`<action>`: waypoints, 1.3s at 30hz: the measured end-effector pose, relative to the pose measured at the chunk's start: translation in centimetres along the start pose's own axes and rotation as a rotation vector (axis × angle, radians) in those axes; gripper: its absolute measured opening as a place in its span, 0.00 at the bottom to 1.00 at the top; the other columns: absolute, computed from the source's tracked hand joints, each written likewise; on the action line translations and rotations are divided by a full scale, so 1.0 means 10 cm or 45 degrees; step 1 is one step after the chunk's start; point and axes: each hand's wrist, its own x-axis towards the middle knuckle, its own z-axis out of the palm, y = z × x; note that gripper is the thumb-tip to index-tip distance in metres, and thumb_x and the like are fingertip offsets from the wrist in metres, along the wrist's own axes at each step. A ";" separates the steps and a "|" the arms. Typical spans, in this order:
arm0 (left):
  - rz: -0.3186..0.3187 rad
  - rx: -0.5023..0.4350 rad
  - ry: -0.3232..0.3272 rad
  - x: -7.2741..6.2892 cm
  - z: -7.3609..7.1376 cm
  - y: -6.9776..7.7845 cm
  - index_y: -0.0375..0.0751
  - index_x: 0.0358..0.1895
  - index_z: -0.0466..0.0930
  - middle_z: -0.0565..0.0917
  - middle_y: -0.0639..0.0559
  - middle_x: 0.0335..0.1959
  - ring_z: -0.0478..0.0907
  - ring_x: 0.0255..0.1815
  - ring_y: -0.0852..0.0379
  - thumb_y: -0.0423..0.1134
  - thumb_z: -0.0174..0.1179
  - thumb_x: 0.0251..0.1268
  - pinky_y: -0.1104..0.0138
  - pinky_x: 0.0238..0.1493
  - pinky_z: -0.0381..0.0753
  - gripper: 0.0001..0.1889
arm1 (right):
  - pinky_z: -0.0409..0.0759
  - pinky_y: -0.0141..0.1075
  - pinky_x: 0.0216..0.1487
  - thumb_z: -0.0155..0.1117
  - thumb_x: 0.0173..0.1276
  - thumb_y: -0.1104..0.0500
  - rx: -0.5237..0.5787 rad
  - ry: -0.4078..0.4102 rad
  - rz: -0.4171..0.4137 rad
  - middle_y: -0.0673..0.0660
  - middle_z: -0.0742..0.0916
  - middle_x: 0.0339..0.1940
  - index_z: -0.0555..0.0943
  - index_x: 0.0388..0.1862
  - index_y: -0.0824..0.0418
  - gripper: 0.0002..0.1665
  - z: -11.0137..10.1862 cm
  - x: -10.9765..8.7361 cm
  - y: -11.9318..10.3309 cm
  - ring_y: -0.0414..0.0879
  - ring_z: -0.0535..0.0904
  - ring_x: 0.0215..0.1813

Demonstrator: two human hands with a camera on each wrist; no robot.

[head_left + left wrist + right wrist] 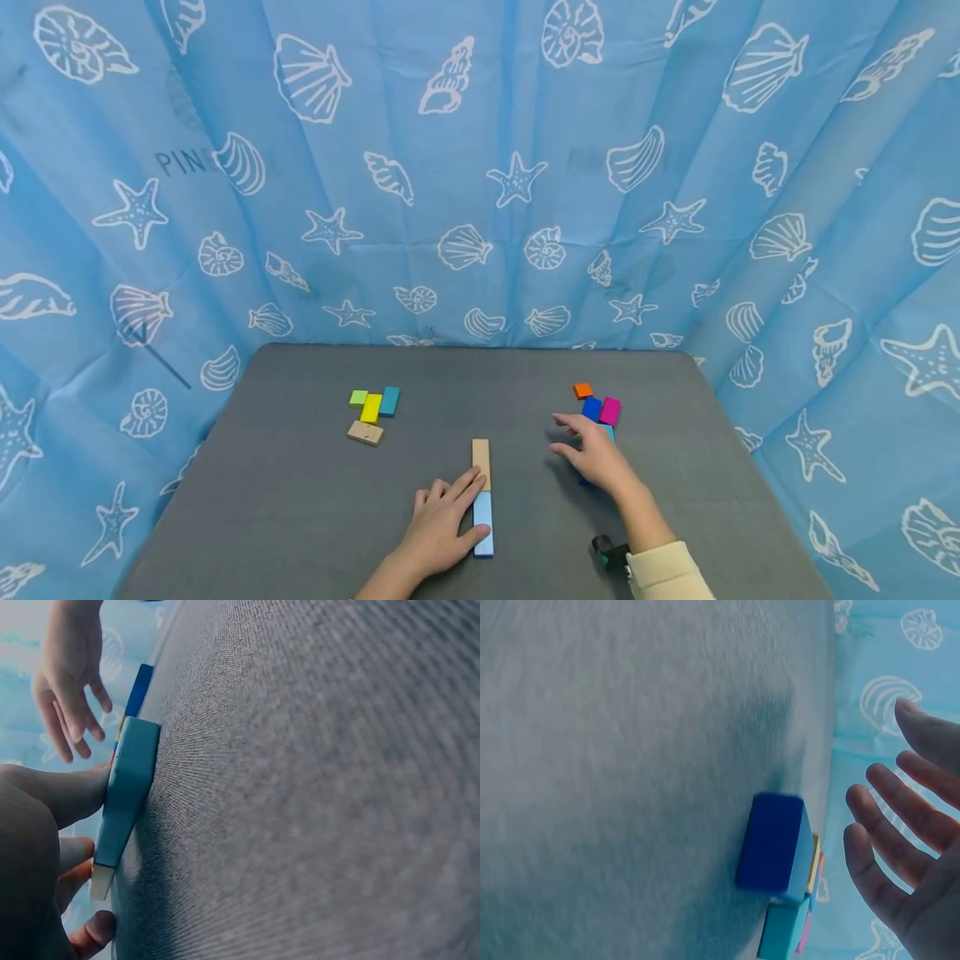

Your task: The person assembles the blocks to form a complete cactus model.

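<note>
Two blocks lie end to end in a straight line at the front middle of the table: a plain wooden block (pixel 481 454) behind and a light blue block (pixel 483 543) nearer me. My left hand (pixel 442 531) rests over their left side, its fingers by the wooden block and its thumb touching the light blue one. My right hand (pixel 597 457) hovers with spread fingers, holding nothing, over a group of blocks at the right. There I see a dark blue block (pixel 771 844), a turquoise block (pixel 781 930), a magenta block (pixel 611 411) and an orange block (pixel 582 391). The hand partly covers this group.
On the left lie a lime green block (pixel 358 397), a yellow block (pixel 371 408), a teal block (pixel 389 401) and a wooden block (pixel 365 432). A blue shell-print curtain (pixel 513 275) hangs behind the grey table (pixel 285 500). A black device (pixel 603 550) is at my right wrist.
</note>
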 end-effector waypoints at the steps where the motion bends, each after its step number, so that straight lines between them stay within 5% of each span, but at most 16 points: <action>1: 0.001 0.006 -0.001 0.00 0.00 0.00 0.59 0.79 0.61 0.60 0.63 0.80 0.61 0.45 0.56 0.67 0.55 0.68 0.57 0.41 0.53 0.39 | 0.79 0.56 0.57 0.72 0.66 0.61 -0.009 0.010 0.003 0.64 0.85 0.58 0.78 0.66 0.67 0.30 -0.02 0.00 0.01 0.59 0.83 0.53; 16: 0.005 0.010 0.008 -0.03 -0.05 -0.01 0.58 0.79 0.60 0.59 0.62 0.81 0.60 0.44 0.57 0.67 0.54 0.68 0.57 0.40 0.52 0.39 | 0.81 0.55 0.53 0.70 0.69 0.58 -0.086 0.068 0.123 0.64 0.85 0.58 0.78 0.66 0.64 0.28 -0.19 0.03 0.15 0.60 0.84 0.53; 26: 0.016 0.023 0.004 -0.01 -0.02 -0.01 0.60 0.79 0.60 0.58 0.64 0.81 0.60 0.44 0.58 0.67 0.55 0.68 0.57 0.41 0.52 0.39 | 0.80 0.55 0.49 0.72 0.67 0.58 -0.171 0.112 0.242 0.63 0.87 0.49 0.84 0.55 0.63 0.19 -0.25 0.05 0.31 0.58 0.82 0.49; 39: 0.009 0.011 -0.011 -0.01 -0.04 0.00 0.60 0.79 0.60 0.58 0.63 0.81 0.60 0.44 0.58 0.67 0.55 0.68 0.56 0.41 0.52 0.39 | 0.79 0.57 0.51 0.75 0.63 0.60 -0.286 0.003 0.368 0.63 0.86 0.50 0.85 0.50 0.63 0.18 -0.21 0.15 0.40 0.56 0.80 0.48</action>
